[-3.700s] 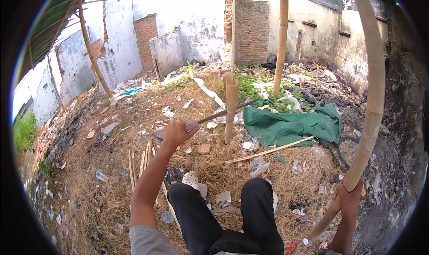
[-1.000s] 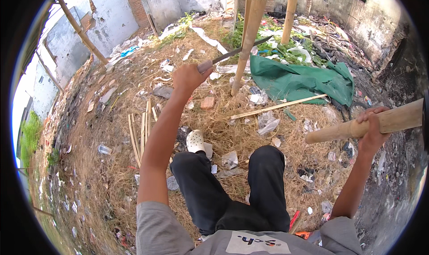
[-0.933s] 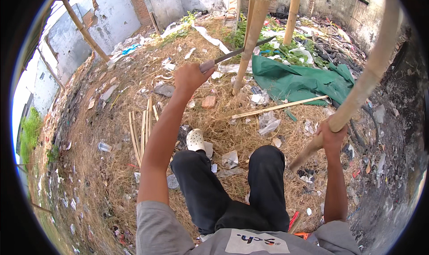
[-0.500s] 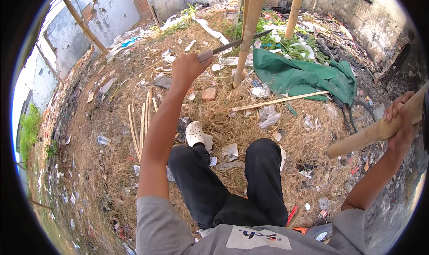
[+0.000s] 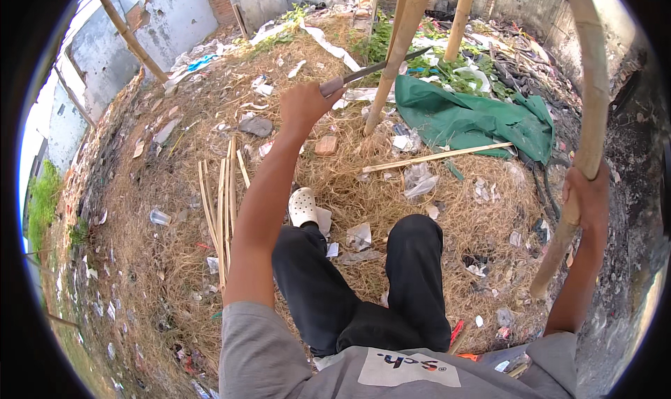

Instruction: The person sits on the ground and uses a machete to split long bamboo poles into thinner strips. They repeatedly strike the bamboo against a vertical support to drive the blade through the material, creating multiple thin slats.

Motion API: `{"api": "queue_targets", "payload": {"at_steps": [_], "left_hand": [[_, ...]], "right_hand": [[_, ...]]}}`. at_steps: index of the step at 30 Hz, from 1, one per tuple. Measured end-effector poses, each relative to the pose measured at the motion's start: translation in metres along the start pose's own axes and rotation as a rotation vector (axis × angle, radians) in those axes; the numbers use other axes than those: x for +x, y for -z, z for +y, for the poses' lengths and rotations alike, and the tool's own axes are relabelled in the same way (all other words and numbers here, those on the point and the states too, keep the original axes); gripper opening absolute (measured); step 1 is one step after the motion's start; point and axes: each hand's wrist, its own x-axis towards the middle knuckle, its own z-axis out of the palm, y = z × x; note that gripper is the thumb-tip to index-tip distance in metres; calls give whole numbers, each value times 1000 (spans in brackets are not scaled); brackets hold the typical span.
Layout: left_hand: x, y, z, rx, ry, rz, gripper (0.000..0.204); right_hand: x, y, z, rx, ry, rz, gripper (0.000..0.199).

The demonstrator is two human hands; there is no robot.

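My left hand (image 5: 305,110) is closed around the pale handle of a long knife (image 5: 363,73). Its dark blade crosses a bamboo pole (image 5: 395,67) standing in front of me, and the tip shows past the pole's right side. Above the blade, a thin strip stands apart from the thicker part of that pole. At my right, a thick bamboo stick (image 5: 591,98) rises steeply toward the top of the view. My right hand (image 5: 588,198) grips it low down, with its lower end showing beneath the hand.
Several thin bamboo strips (image 5: 225,203) lie left of my feet, and another strip (image 5: 437,158) lies ahead. A green sheet (image 5: 475,119) is crumpled at the right. Litter and dry grass cover the ground. Another bamboo post (image 5: 460,22) stands behind; walls enclose the far side.
The stick in my right hand has swung from slanting sideways to nearly upright, and the hand has moved left and lower. My left hand and the knife have shifted slightly right; the crossed pole leans more.
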Motion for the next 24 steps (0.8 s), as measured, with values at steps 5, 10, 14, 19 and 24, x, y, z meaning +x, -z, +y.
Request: {"api": "queue_targets", "payload": {"at_steps": [5, 10, 14, 19, 24], "left_hand": [[3, -10, 7, -39, -9, 13, 65], [10, -10, 17, -19, 2, 21, 65], [12, -6, 16, -23, 2, 9, 68], [8, -3, -1, 96, 11, 59, 68], [11, -13, 2, 54, 24, 1, 72]], "right_hand": [[12, 39, -9, 498, 498, 280, 26], [-12, -147, 194, -56, -140, -52, 48], [-40, -110, 148, 47, -406, -344, 34], [1, 24, -3, 269, 38, 15, 30], [46, 77, 0, 548, 557, 196, 23]]}}
